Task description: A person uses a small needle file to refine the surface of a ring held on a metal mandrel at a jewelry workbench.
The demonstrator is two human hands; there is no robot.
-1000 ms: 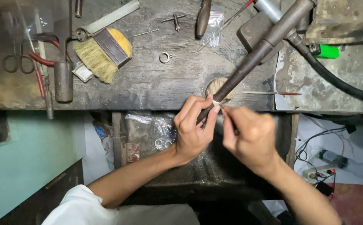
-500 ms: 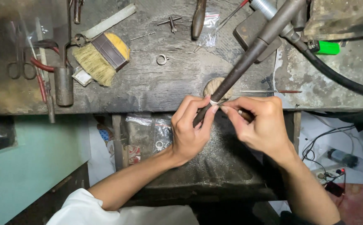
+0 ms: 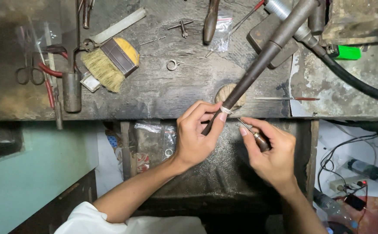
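Note:
My left hand (image 3: pixel 197 135) pinches the thin end of a long tapered metal mandrel (image 3: pixel 258 69), where a small silver ring (image 3: pixel 226 110) sits on the taper at my fingertips. The mandrel leans up to the right across the workbench. My right hand (image 3: pixel 270 152) holds a small slim tool with a dark wooden handle (image 3: pixel 254 135); its tip points up-left toward the ring, a short way off it.
The worn wooden workbench (image 3: pixel 163 91) carries a yellow-bristled brush (image 3: pixel 109 64), scissors (image 3: pixel 30 71), a loose silver ring (image 3: pixel 172 65), pliers (image 3: pixel 210 19), a thin red-handled file (image 3: pixel 286 99), a black hose (image 3: pixel 353 80) and a green lighter (image 3: pixel 347 53). Plastic bags (image 3: pixel 154 136) hang below the edge.
My right hand has drawn back down and to the right, taking the tool's tip off the ring. My left hand stays on the mandrel and ring.

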